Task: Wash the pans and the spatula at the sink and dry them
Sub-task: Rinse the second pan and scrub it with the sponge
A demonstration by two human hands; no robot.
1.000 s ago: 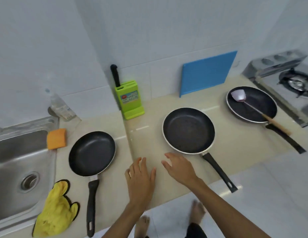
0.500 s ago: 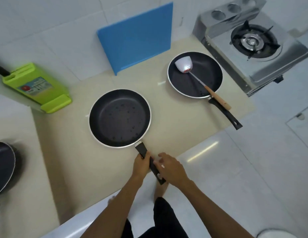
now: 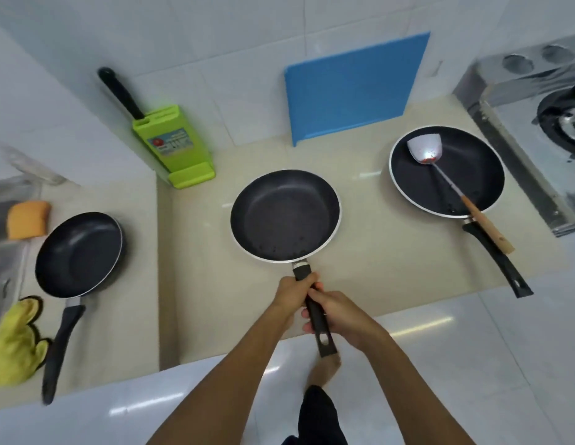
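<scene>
Grip, two-handed, on the handle [image 3: 316, 319] of the middle pan [image 3: 284, 215]: left hand [image 3: 291, 292] wrapped around it just behind the pan's rim, right hand [image 3: 339, 316] curled around it nearer the free end, both closed tight. A second ago both hands lay flat and spread on the counter [image 3: 376, 252]; the handle has since swung toward the person. Judged step: first pickup, washing not begun. Whether the pan is clear of the counter cannot be told. Small pan [image 3: 79, 253] lies to the left, beside the sink [image 3: 5, 261]; farther right, the spatula [image 3: 424, 149] rests inside the large pan [image 3: 482, 168].
</scene>
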